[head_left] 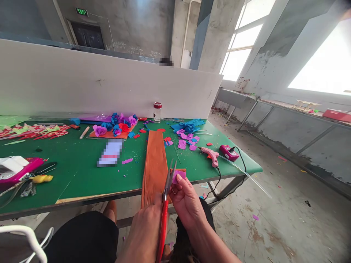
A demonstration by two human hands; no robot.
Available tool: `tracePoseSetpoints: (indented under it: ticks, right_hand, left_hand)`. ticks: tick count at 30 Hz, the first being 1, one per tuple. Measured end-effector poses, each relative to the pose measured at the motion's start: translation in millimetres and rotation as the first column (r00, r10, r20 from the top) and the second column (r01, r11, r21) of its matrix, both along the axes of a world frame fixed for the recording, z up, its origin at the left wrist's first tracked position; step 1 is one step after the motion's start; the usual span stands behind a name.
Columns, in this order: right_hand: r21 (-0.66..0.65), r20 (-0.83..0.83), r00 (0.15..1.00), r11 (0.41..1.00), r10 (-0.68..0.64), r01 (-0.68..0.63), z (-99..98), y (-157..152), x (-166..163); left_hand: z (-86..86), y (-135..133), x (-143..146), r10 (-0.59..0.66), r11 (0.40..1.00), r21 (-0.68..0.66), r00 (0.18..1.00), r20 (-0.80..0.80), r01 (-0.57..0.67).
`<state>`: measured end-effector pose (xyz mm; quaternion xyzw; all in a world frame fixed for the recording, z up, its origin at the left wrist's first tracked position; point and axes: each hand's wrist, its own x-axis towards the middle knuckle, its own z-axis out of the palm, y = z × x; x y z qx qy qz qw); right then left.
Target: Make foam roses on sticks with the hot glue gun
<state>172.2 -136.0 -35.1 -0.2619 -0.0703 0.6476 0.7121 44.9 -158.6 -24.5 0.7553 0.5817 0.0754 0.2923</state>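
My left hand [146, 226] is closed round the red handles of a pair of scissors [167, 186]. The blades point up and are slightly apart. My right hand [186, 201] pinches a small purple felt piece [179, 175] just right of the blade tips, and the piece touches the blades. Both hands are in front of the near edge of the green table [82, 164]. A long orange felt strip [155, 160] hangs over that edge right behind the scissors.
A pink glue gun [210, 155] and its pink box [229, 151] lie at the right, with cables hanging over the edge. Felt roses [115, 128], purple petals [186, 140], a small jar [157, 111], paper pieces [35, 130] and tools [24, 175] cover the table. A white board [109, 87] stands behind it.
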Motion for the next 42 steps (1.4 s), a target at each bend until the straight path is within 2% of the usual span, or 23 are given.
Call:
tracePoseSetpoints:
  ticks: [3,7,13,17,22,27,35,42]
  right_hand:
    - [-0.011,-0.001,1.000,1.000,0.007,-0.007,1.2,0.1,-0.4]
    - [-0.024,0.013,1.000,1.000,0.008,-0.007,1.0,0.0,0.8]
    - [-0.021,0.042,0.999,1.000,0.021,-0.020,-0.8,-0.4,5.7]
    - [0.015,0.080,0.995,0.998,0.052,-0.054,-5.2,0.6,9.0]
    - [0.044,0.138,0.987,0.994,0.088,-0.095,-6.8,2.0,13.7]
    - [0.035,0.178,0.978,0.993,0.107,-0.114,-3.3,0.4,17.2]
    - [0.044,0.273,0.950,0.985,0.149,-0.167,-5.9,-0.3,23.7]
    - [0.035,0.391,0.901,0.975,0.190,-0.220,-3.4,-1.1,25.7]
  left_hand:
    - [-0.2,0.0,1.9,0.012,1.000,-0.018,0.999,-0.037,-0.013]
    - [-1.0,-0.2,-0.6,-0.044,0.999,0.023,0.998,-0.046,0.046]
    - [2.5,1.1,-0.5,-0.054,0.997,0.050,0.980,-0.190,0.065]
    - [4.2,0.2,-3.7,-0.082,0.993,0.066,0.982,-0.171,0.094]
    - [-3.5,-0.1,-12.8,-0.111,0.987,0.091,0.973,-0.204,0.132]
    - [-10.8,0.4,-21.5,-0.076,0.985,0.130,0.965,-0.252,0.112]
    - [-6.4,-4.3,-29.4,-0.114,0.988,0.078,0.973,-0.203,0.132]
    - [-16.8,-7.7,-38.7,-0.092,0.995,0.025,0.984,-0.154,0.097]
